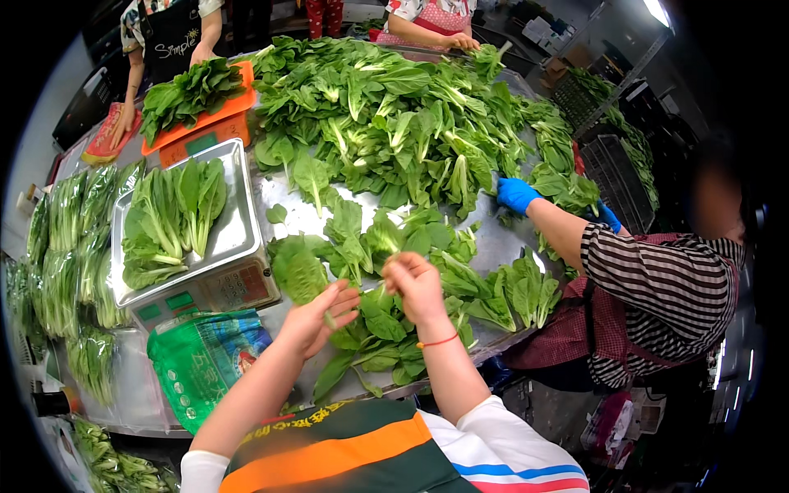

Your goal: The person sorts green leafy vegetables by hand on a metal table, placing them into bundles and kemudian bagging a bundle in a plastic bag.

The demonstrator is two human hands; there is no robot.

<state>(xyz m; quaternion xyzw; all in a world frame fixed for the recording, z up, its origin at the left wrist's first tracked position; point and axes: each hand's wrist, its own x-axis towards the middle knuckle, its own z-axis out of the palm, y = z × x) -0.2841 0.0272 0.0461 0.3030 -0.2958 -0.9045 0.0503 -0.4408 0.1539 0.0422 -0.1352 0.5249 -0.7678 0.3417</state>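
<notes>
My left hand (pixel 323 314) holds a leafy green vegetable (pixel 297 268) by its lower end, its leaves blurred and pointing away from me. To its right, my right hand (pixel 412 285) has thumb and fingers pinched together at the base of another leafy green (pixel 383 237). Loose leaves (pixel 382 317) lie on the metal table under and between my hands. On my left, a metal-tray scale (pixel 246 203) bears several heads of greens (pixel 166 228). A large heap of greens (pixel 394 117) covers the table's far part.
A green plastic bag (pixel 185 370) lies before the scale. Bagged greens (pixel 68 215) line the left side. Behind the scale, an orange scale (pixel 246 92) holds more greens. A co-worker's blue-gloved hand (pixel 516 195) is at the right; other people stand across the table.
</notes>
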